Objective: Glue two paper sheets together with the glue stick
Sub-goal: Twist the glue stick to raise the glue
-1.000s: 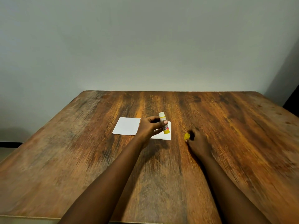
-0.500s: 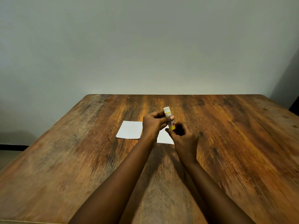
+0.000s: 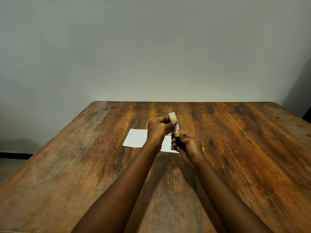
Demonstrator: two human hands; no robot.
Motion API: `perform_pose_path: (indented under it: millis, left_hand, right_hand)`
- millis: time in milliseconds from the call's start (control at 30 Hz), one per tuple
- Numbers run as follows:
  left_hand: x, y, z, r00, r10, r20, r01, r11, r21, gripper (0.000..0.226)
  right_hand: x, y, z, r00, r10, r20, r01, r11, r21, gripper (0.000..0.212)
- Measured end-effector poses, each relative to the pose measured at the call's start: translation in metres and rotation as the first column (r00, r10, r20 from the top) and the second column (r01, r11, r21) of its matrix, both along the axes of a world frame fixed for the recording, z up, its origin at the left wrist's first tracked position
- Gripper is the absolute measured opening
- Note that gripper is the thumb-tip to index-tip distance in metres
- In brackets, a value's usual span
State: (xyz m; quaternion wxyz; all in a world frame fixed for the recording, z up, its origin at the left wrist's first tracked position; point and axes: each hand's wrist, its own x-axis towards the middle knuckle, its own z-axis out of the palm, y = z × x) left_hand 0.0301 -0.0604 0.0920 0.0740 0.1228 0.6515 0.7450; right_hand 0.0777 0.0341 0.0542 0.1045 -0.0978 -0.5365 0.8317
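The glue stick point(image 3: 174, 125) is held in the air above the middle of the tabletop point(image 3: 75, 165). It is nearly upright, its top leaning slightly left, with the white tip bare and uppermost and the yellow base lowest.

Nearest the camera, two bare forearms come in from the lower edge and converge on it. The right hand point(image 3: 188, 145) is the nearer and lower of the two. Its fingers are curled in tight and close on the stick's yellow base from below. The left hand point(image 3: 159, 128) sits just beyond and higher, fingers wrapped round the labelled barrel and the thumb pressed across its front.

Under the hands two white sheets lie flat on the wood, side by side. The left sheet point(image 3: 136, 138) is mostly in view, its right edge hidden behind the left hand. The right sheet point(image 3: 166, 144) shows only in the gap between the wrists, so I cannot tell whether the two touch or overlap. A sliver of the yellow cap point(image 3: 203, 149) shows just right of the right hand, low by the wood; the hand hides the rest.

Further off, the dark-grained tabletop runs to its far edge against a plain grey wall point(image 3: 151, 47). At far left, a strip of floor point(image 3: 10, 167) shows below a dark skirting line.
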Motion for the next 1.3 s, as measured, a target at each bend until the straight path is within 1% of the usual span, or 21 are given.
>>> perform_pose_path:
  millis: [33, 67, 100, 167, 267, 300, 333, 433, 467, 500, 533, 600, 667, 733, 833, 900, 967, 1033, 1133, 1200, 1300]
  left_hand:
    - [0.0, -0.002, 0.0, 1.0, -0.019, 0.016, 0.019, 1.0, 0.011, 0.03]
    - [0.001, -0.004, 0.001, 0.999, -0.03, 0.027, 0.029, 0.999, 0.016, 0.031]
    - [0.001, -0.004, 0.002, 0.999, -0.025, 0.03, 0.025, 1.0, 0.013, 0.032]
    - [0.0, -0.005, 0.005, 1.0, -0.001, 0.021, 0.001, 1.0, 0.004, 0.032]
    - [-0.001, -0.006, 0.009, 0.999, 0.027, 0.027, -0.027, 1.0, 0.015, 0.031]
    - [-0.001, -0.006, 0.01, 0.999, 0.031, 0.031, -0.032, 0.999, 0.019, 0.031]
    - [-0.001, -0.006, 0.01, 0.999, 0.033, 0.032, -0.033, 0.999, 0.018, 0.03]
    - [0.001, -0.004, 0.012, 1.0, 0.01, 0.007, -0.01, 1.0, -0.013, 0.028]
    - [0.002, -0.004, 0.013, 1.0, -0.013, -0.002, 0.013, 1.0, -0.016, 0.028]
    - [0.002, -0.005, 0.014, 0.999, -0.043, -0.006, 0.043, 0.999, -0.006, 0.028]
    - [0.002, -0.006, 0.015, 0.997, -0.075, -0.004, 0.075, 0.997, 0.016, 0.028]
    - [0.002, -0.008, 0.016, 0.993, -0.12, -0.001, 0.12, 0.992, 0.048, 0.029]
    - [0.003, -0.008, 0.017, 0.993, -0.118, -0.012, 0.119, 0.992, 0.034, 0.03]
    - [0.004, -0.007, 0.019, 0.995, -0.096, -0.028, 0.096, 0.995, 0.014, 0.03]
    - [0.002, -0.008, 0.021, 0.998, -0.055, -0.025, 0.055, 0.998, 0.001, 0.029]
    - [0.001, -0.008, 0.021, 0.999, -0.041, 0.0, 0.041, 0.999, 0.017, 0.027]
    - [0.002, -0.008, 0.02, 0.999, -0.033, 0.011, 0.033, 0.999, 0.025, 0.026]
    - [0.002, -0.007, 0.018, 0.999, -0.045, -0.003, 0.045, 0.999, 0.016, 0.026]
    - [0.003, -0.006, 0.015, 0.995, -0.092, -0.029, 0.091, 0.996, -0.002, 0.026]
    - [0.002, -0.004, 0.014, 0.995, -0.1, -0.016, 0.1, 0.995, 0.009, 0.026]
    - [0.001, -0.003, 0.01, 0.997, -0.074, -0.012, 0.074, 0.997, 0.012, 0.024]
  right_hand:
    - [0.001, 0.002, 0.002, 0.995, 0.1, 0.029, -0.093, 0.978, -0.184, 0.037]
    - [0.001, 0.004, 0.003, 0.986, 0.165, 0.039, -0.147, 0.947, -0.284, 0.04]
    - [0.0, 0.006, 0.004, 0.982, 0.183, 0.045, -0.161, 0.936, -0.313, 0.041]
    - [-0.002, 0.006, 0.002, 0.995, 0.097, 0.021, -0.089, 0.966, -0.243, 0.034]
    - [-0.001, 0.003, 0.003, 0.996, -0.007, -0.09, -0.003, 0.994, -0.106, 0.007]
    - [-0.001, 0.002, 0.004, 0.993, -0.022, -0.113, 0.014, 0.998, -0.066, 0.004]
    - [-0.001, 0.003, 0.005, 0.992, -0.045, -0.115, 0.043, 0.999, -0.023, 0.009]
    - [0.0, 0.002, 0.011, 0.994, -0.078, -0.079, 0.083, 0.995, 0.057, 0.013]
    - [0.001, 0.001, 0.013, 0.997, -0.051, -0.057, 0.054, 0.998, 0.042, 0.016]
    - [0.001, 0.002, 0.015, 1.0, -0.007, -0.023, 0.006, 1.0, -0.021, 0.021]
    - [0.001, 0.003, 0.017, 0.998, 0.06, 0.018, -0.057, 0.99, -0.131, 0.029]
    - [0.002, 0.006, 0.021, 0.976, 0.211, 0.061, -0.176, 0.918, -0.356, 0.04]
    - [0.001, 0.009, 0.019, 0.968, 0.247, 0.038, -0.207, 0.877, -0.434, 0.042]
    - [0.0, 0.006, 0.017, 0.985, 0.172, 0.002, -0.156, 0.898, -0.411, 0.037]
    - [-0.001, 0.003, 0.011, 0.995, 0.018, -0.095, -0.05, 0.937, -0.345, 0.016]
    - [-0.001, 0.001, 0.009, 0.991, -0.026, -0.132, -0.012, 0.961, -0.278, 0.006]
    - [-0.002, 0.0, 0.007, 0.991, -0.048, -0.128, 0.015, 0.968, -0.249, 0.01]
    - [-0.001, -0.003, 0.008, 0.994, -0.04, -0.103, 0.012, 0.966, -0.26, 0.012]
    - [-0.001, -0.003, 0.007, 0.999, 0.051, 0.002, -0.046, 0.924, -0.38, 0.033]
    - [-0.003, -0.003, 0.007, 0.99, 0.141, 0.024, -0.115, 0.885, -0.452, 0.045]
    - [-0.003, 0.0, 0.004, 0.988, 0.144, 0.049, -0.118, 0.927, -0.357, 0.045]
